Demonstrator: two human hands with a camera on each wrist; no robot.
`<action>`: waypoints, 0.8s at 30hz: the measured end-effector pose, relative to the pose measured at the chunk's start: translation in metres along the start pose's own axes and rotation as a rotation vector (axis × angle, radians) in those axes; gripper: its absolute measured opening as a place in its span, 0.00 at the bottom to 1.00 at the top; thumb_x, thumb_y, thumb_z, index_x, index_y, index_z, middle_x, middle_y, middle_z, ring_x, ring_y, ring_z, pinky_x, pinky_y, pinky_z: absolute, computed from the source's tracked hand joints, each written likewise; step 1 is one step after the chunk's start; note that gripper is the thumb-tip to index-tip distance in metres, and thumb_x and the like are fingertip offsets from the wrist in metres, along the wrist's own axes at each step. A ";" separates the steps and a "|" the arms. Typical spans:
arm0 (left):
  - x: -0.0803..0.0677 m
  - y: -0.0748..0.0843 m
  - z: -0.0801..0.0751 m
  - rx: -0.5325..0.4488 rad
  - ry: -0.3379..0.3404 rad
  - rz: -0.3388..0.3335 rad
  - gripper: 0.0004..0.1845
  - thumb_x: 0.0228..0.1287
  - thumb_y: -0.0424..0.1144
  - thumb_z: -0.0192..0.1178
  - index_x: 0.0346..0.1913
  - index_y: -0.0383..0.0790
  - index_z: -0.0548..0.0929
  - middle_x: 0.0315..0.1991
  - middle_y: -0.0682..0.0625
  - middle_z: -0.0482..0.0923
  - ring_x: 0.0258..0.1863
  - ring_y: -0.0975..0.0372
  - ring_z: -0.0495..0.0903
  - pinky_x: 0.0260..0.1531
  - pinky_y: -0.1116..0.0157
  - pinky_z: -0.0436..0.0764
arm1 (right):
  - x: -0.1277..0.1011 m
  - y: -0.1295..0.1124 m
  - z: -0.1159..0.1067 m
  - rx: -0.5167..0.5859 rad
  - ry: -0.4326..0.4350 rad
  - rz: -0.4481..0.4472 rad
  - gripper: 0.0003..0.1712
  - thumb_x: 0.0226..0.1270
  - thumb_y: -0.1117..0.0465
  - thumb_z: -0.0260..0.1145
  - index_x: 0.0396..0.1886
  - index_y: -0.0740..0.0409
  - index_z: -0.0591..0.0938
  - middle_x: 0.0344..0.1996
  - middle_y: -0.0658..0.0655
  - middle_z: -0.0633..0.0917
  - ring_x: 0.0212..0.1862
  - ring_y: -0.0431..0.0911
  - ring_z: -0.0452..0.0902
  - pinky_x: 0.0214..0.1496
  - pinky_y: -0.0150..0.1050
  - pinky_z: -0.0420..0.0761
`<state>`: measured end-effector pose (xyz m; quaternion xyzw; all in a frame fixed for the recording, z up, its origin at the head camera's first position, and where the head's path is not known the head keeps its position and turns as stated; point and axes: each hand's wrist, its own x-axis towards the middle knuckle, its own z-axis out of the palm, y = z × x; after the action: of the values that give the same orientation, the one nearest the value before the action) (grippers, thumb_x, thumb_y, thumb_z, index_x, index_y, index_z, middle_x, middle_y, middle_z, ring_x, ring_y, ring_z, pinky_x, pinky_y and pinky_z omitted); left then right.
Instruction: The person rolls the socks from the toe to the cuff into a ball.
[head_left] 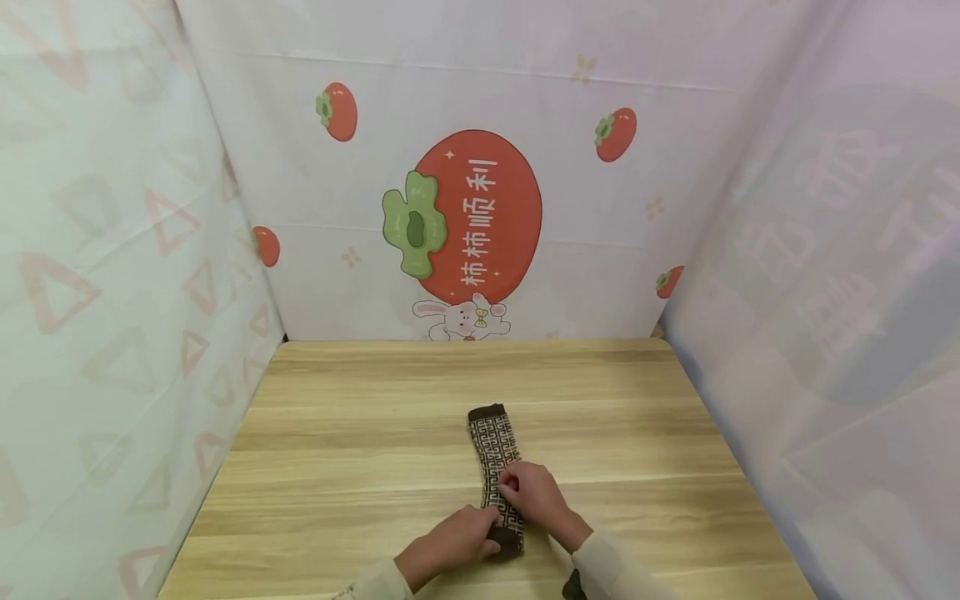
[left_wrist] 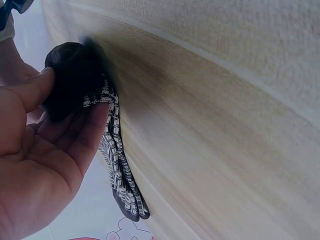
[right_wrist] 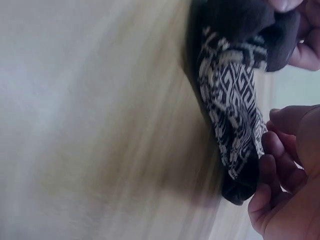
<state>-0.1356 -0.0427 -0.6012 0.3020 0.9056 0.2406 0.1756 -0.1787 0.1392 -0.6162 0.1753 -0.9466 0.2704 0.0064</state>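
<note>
sock fabric [head_left: 492,446] (patterned) — in left fingers [left_wrist: 92,132]

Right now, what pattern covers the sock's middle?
The sock: pale, maze-like angular lines on dark; best in the head view.

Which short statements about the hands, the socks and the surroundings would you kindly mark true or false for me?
1. The left hand grips the dark near end of the patterned socks. True.
2. The right hand is at the patterned stretch, farther from the person than the left hand. True.
3. The patterned socks are plain white all over. False: they have a dark-and-light geometric pattern, with dark ends.
4. Both sleeves are bright red. False: both are pale.
5. A large red fruit is pictured on the backdrop. True.
</note>
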 end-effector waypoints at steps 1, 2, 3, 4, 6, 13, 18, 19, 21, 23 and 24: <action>0.000 0.000 0.000 0.005 0.003 0.006 0.09 0.64 0.41 0.70 0.39 0.46 0.79 0.29 0.61 0.78 0.25 0.74 0.70 0.26 0.74 0.73 | -0.003 0.000 -0.001 0.015 -0.007 -0.008 0.07 0.63 0.62 0.71 0.26 0.49 0.84 0.20 0.42 0.78 0.23 0.30 0.65 0.27 0.27 0.69; 0.000 0.000 0.001 0.014 0.007 0.012 0.09 0.64 0.41 0.70 0.39 0.46 0.79 0.28 0.61 0.78 0.25 0.74 0.70 0.26 0.74 0.73 | -0.005 0.000 -0.001 0.030 -0.015 -0.015 0.06 0.63 0.62 0.71 0.26 0.50 0.84 0.20 0.41 0.78 0.23 0.30 0.65 0.27 0.26 0.69; 0.000 0.000 0.001 0.022 0.012 0.021 0.09 0.64 0.41 0.70 0.38 0.46 0.79 0.28 0.61 0.77 0.24 0.74 0.70 0.26 0.74 0.73 | -0.008 0.000 -0.001 0.049 -0.022 -0.026 0.06 0.63 0.63 0.71 0.26 0.50 0.84 0.20 0.41 0.78 0.23 0.29 0.65 0.26 0.26 0.69; 0.000 -0.001 0.001 0.035 0.015 0.028 0.09 0.64 0.42 0.70 0.37 0.47 0.79 0.27 0.62 0.77 0.24 0.74 0.69 0.26 0.74 0.72 | -0.010 -0.001 -0.002 0.068 -0.030 -0.031 0.06 0.64 0.63 0.70 0.27 0.50 0.85 0.20 0.41 0.78 0.23 0.29 0.65 0.26 0.26 0.69; 0.001 -0.001 0.000 0.052 0.021 0.038 0.08 0.63 0.42 0.70 0.36 0.47 0.80 0.27 0.62 0.77 0.24 0.74 0.69 0.26 0.74 0.72 | -0.014 -0.001 -0.003 0.108 -0.049 -0.043 0.07 0.65 0.63 0.69 0.27 0.50 0.85 0.21 0.41 0.79 0.23 0.28 0.65 0.26 0.26 0.70; 0.003 -0.001 -0.002 0.083 0.031 0.071 0.08 0.63 0.45 0.70 0.31 0.49 0.82 0.23 0.65 0.74 0.21 0.74 0.65 0.23 0.75 0.68 | -0.020 -0.001 -0.007 0.196 -0.134 -0.048 0.05 0.69 0.59 0.68 0.31 0.49 0.87 0.23 0.40 0.80 0.24 0.28 0.67 0.28 0.26 0.71; 0.005 -0.001 0.000 0.083 0.044 0.103 0.06 0.63 0.44 0.70 0.35 0.47 0.85 0.28 0.63 0.79 0.27 0.75 0.70 0.29 0.75 0.73 | -0.025 0.001 -0.007 0.222 -0.195 -0.046 0.06 0.71 0.58 0.67 0.33 0.50 0.87 0.25 0.42 0.84 0.25 0.27 0.69 0.29 0.27 0.73; 0.005 -0.002 0.000 0.071 0.045 0.098 0.06 0.63 0.44 0.71 0.35 0.47 0.85 0.30 0.62 0.80 0.29 0.75 0.71 0.31 0.75 0.74 | -0.025 0.001 -0.007 0.227 -0.202 -0.045 0.06 0.71 0.58 0.67 0.34 0.50 0.87 0.26 0.42 0.85 0.26 0.27 0.69 0.30 0.27 0.73; 0.006 -0.003 0.000 0.051 0.047 0.084 0.06 0.62 0.42 0.71 0.36 0.47 0.84 0.32 0.61 0.80 0.32 0.75 0.73 0.35 0.73 0.76 | -0.027 0.002 -0.007 0.244 -0.212 -0.041 0.07 0.72 0.56 0.66 0.34 0.50 0.88 0.27 0.43 0.86 0.27 0.28 0.70 0.30 0.28 0.74; 0.006 -0.003 0.000 0.033 0.046 0.065 0.07 0.62 0.41 0.71 0.38 0.47 0.83 0.33 0.61 0.80 0.33 0.75 0.74 0.36 0.73 0.77 | -0.028 0.003 -0.007 0.251 -0.217 -0.037 0.09 0.73 0.54 0.65 0.35 0.49 0.88 0.27 0.42 0.86 0.27 0.28 0.70 0.30 0.28 0.73; 0.005 -0.003 0.000 0.024 0.045 0.055 0.07 0.62 0.41 0.71 0.39 0.46 0.83 0.33 0.61 0.80 0.33 0.75 0.74 0.36 0.72 0.77 | -0.028 0.003 -0.008 0.257 -0.221 -0.035 0.10 0.74 0.52 0.64 0.34 0.48 0.88 0.27 0.41 0.86 0.27 0.28 0.70 0.30 0.28 0.73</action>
<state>-0.1412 -0.0418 -0.6036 0.3232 0.9035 0.2413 0.1451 -0.1538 0.1547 -0.6140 0.2200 -0.8959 0.3682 -0.1157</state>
